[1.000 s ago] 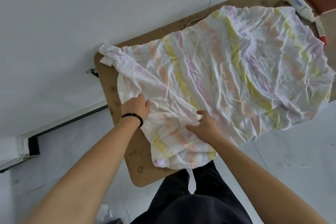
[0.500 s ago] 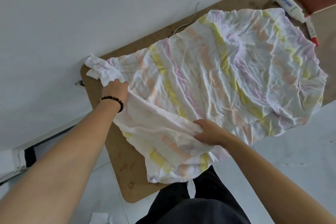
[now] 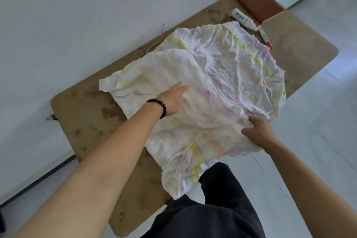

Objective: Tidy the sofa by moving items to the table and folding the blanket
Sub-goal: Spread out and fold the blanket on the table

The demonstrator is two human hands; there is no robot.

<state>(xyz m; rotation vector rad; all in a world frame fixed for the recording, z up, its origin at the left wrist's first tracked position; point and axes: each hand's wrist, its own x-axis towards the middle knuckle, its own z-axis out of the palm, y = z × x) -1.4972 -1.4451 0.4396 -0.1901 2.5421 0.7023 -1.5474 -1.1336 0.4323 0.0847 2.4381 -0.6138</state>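
Observation:
A crumpled white blanket [image 3: 222, 75] with pale yellow, pink and orange stripes lies on the brown table [image 3: 83, 114], its left part folded over onto the rest. One corner hangs over the table's near edge by my legs. My left hand [image 3: 172, 98], with a black bead bracelet at the wrist, rests flat with straight fingers on the folded layer. My right hand [image 3: 257, 131] grips the blanket's near right edge, fingers curled into the cloth.
At the table's far right end lie a brown notebook [image 3: 259, 5], a white tube [image 3: 242, 18] and a red-capped marker [image 3: 265, 39]. A white wall runs behind the table. Pale floor lies to the right. My dark trousers [image 3: 212, 212] touch the near edge.
The left part of the blanket has been folded over to the right. My left hand let go of the corner and now lies flat on top. My right hand moved right along the near edge.

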